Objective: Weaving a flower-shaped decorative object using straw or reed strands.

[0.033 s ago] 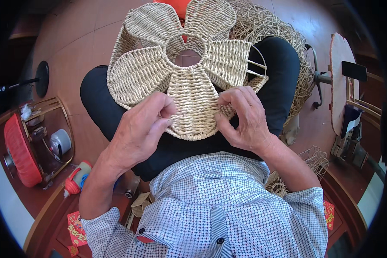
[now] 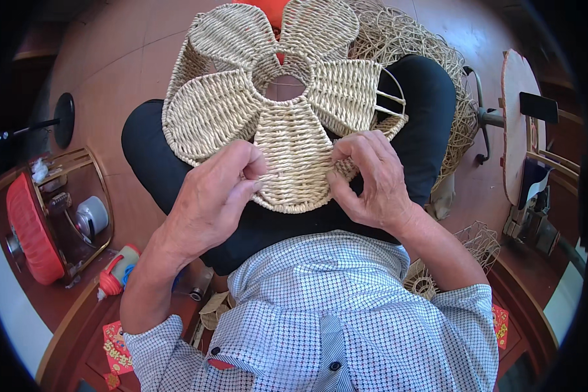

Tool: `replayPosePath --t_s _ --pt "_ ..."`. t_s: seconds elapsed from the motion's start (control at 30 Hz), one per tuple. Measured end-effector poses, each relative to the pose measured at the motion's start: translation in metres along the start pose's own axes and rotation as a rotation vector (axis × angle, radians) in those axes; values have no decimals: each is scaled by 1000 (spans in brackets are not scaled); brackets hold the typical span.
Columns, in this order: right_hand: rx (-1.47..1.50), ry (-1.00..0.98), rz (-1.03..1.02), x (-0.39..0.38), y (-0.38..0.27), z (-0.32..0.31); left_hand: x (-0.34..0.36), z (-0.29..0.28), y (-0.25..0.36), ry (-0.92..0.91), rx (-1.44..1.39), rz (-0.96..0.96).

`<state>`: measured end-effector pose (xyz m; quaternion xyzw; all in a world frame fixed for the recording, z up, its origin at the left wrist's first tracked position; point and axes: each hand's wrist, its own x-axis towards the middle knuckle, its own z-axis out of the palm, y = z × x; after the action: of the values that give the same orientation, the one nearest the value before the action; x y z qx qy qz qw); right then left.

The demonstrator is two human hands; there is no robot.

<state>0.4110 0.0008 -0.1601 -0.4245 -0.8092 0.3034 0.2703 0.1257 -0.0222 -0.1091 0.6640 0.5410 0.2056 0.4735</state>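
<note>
A flower-shaped basket (image 2: 215, 108) of pale twisted straw rope rests across my lap, its petals set around a round central opening. My left hand (image 2: 219, 189) pinches the left edge of the petal nearest me, thumb and forefinger closed together. On the opposite edge of that petal, my right hand (image 2: 372, 176) grips with its thumb below the curled fingers. The right-hand petal's outer side shows bare frame wire (image 2: 393, 98) where the weave stops. My fingertips partly cover the petal's edges, so any strand between them is hidden.
A tangled heap of straw rope (image 2: 405, 39) lies on the floor beyond my right knee. Something orange (image 2: 264, 10) sits behind the basket. To the left are a stand with a round base (image 2: 64, 119) and a wooden tray with a silver kettle-like pot (image 2: 93, 215). A round board (image 2: 513, 130) stands at right.
</note>
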Motion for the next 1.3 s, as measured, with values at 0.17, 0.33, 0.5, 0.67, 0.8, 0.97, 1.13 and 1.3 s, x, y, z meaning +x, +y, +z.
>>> replayPosePath --t_s 0.17,0.33,0.5,0.67,0.8,0.97,1.13,1.3 --pt "14 22 -51 -3 3 3 -2 2 2 9 57 -14" --pt "12 23 -22 -5 1 3 -6 11 6 148 82 -197" --pt "-16 46 -27 -7 0 4 -12 8 8 199 -24 -374" --pt "-76 101 -76 -9 2 6 -18 5 14 259 2 -437" --pt "-92 118 -71 -10 1 6 -17 21 19 406 134 -331" --pt "-106 131 -50 -11 1 8 -15 47 14 309 102 -386" --pt "-129 108 -55 -12 5 10 -16 50 10 388 -122 -437" --pt "-100 116 -43 -12 6 12 -17 39 12 270 -112 -496"
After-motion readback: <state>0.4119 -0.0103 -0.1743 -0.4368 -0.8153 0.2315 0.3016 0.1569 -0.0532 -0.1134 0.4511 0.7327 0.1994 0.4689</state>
